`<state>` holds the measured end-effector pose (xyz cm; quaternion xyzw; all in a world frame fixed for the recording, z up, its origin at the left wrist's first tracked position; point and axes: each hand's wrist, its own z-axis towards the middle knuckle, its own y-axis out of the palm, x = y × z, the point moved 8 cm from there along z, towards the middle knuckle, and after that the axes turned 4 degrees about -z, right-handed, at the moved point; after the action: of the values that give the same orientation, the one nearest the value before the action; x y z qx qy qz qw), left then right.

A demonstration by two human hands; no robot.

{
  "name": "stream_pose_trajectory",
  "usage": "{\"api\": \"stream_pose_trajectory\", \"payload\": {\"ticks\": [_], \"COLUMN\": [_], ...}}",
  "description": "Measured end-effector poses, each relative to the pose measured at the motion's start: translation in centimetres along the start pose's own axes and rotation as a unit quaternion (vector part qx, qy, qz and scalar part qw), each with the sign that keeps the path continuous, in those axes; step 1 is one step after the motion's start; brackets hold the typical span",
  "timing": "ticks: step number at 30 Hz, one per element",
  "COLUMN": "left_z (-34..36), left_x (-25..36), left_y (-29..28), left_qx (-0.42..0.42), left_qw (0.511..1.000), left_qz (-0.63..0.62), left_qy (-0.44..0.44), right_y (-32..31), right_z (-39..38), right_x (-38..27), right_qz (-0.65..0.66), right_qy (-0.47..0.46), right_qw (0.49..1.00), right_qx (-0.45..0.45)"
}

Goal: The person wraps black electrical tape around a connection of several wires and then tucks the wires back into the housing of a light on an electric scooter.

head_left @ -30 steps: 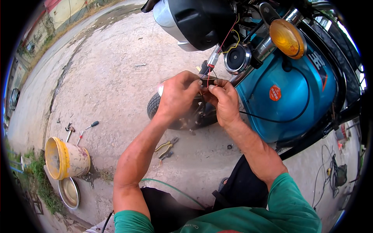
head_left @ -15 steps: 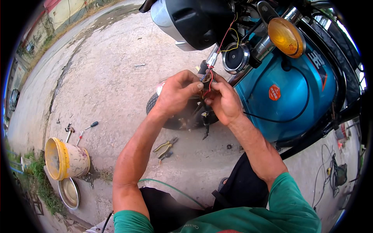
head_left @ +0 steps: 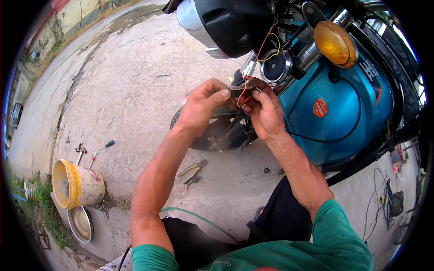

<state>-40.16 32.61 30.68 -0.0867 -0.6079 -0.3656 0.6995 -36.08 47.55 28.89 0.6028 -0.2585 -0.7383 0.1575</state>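
My left hand (head_left: pixel 204 107) pinches the left side of a small dark round part (head_left: pixel 239 91), with its thumb along the upper edge. Closed on the other side, my right hand (head_left: pixel 266 113) has its fingertips at the red wires (head_left: pixel 241 95). Those wires loop down over the dark part from a white plug connector (head_left: pixel 248 68), which hangs by the motorcycle's (head_left: pixel 337 108) front end. The exact kind of the dark part is hard to make out. Below the hands, the front wheel (head_left: pixel 212 135) is partly hidden.
A black headlight housing (head_left: pixel 226 27), a round horn (head_left: pixel 275 67) and an orange turn signal (head_left: pixel 334 44) crowd the space above. Pliers (head_left: pixel 193 170) and a screwdriver (head_left: pixel 106 145) lie on the concrete. A yellowish bucket (head_left: pixel 88 185) rests at left beside a metal bowl (head_left: pixel 81 225).
My right hand has shifted slightly right and the dark part between the hands has turned, showing more of its face. The dark piece dangling beneath has swung right. The connector has moved slightly.
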Motion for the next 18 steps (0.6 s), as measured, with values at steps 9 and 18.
{"api": "stream_pose_trajectory", "payload": {"ticks": [9, 18], "left_z": [0.4, 0.6], "left_x": [-0.8, -0.3], "left_y": [-0.6, -0.2], "left_qx": [-0.006, -0.039], "left_qw": [0.991, 0.983], "left_qz": [-0.129, -0.175], "left_qy": [-0.023, -0.024], "right_y": [0.3, -0.6], "right_z": [-0.5, -0.2], "right_x": [-1.6, -0.8], "right_qz": [-0.229, -0.095], "right_qy": [-0.067, -0.019], "right_qw": [0.971, 0.994], "right_qx": [-0.01, -0.043]}}
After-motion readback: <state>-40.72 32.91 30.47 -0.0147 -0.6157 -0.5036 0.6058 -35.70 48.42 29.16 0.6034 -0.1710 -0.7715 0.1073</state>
